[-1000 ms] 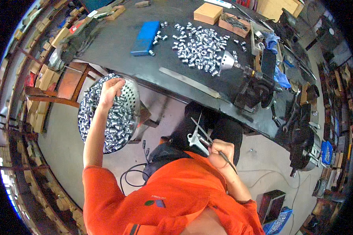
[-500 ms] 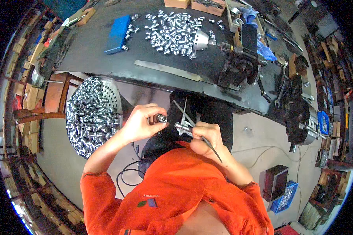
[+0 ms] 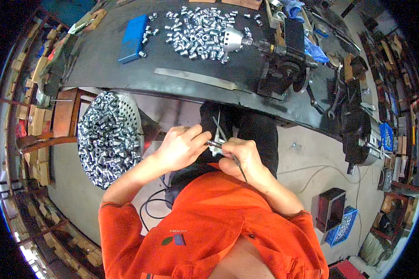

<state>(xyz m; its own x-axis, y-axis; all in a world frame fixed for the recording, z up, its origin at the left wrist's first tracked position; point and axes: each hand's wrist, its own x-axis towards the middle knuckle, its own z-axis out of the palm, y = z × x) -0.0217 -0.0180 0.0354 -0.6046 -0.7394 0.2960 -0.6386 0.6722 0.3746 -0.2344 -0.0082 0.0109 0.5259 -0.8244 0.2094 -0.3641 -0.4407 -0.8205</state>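
Observation:
My left hand (image 3: 181, 148) is closed in a pinch around a small cylindrical metal part, mostly hidden by the fingers. Its fingertips meet the front of a slim metal tool (image 3: 220, 134), which my right hand (image 3: 241, 157) grips. Thin, crossing blades stick out of the tool toward the bench, and a dark narrow tail runs back under the right wrist. I cannot make out its exact kind. Left of my left hand, a perforated light basket (image 3: 134, 111) holds many shiny metal fittings (image 3: 106, 144).
A dark workbench (image 3: 102, 76) carries a heap of metal fittings (image 3: 202, 35), a blue box (image 3: 133, 39), a flat metal bar (image 3: 195, 78) and a chuck on a black machine (image 3: 284, 69). Another machine (image 3: 358, 135) stands at right. A blue crate (image 3: 343, 227) sits on the floor.
My left hand has moved right with the metal part, its fingers turning over it, and now meets the tool. My right hand has shifted slightly. The bench appears a little higher in view.

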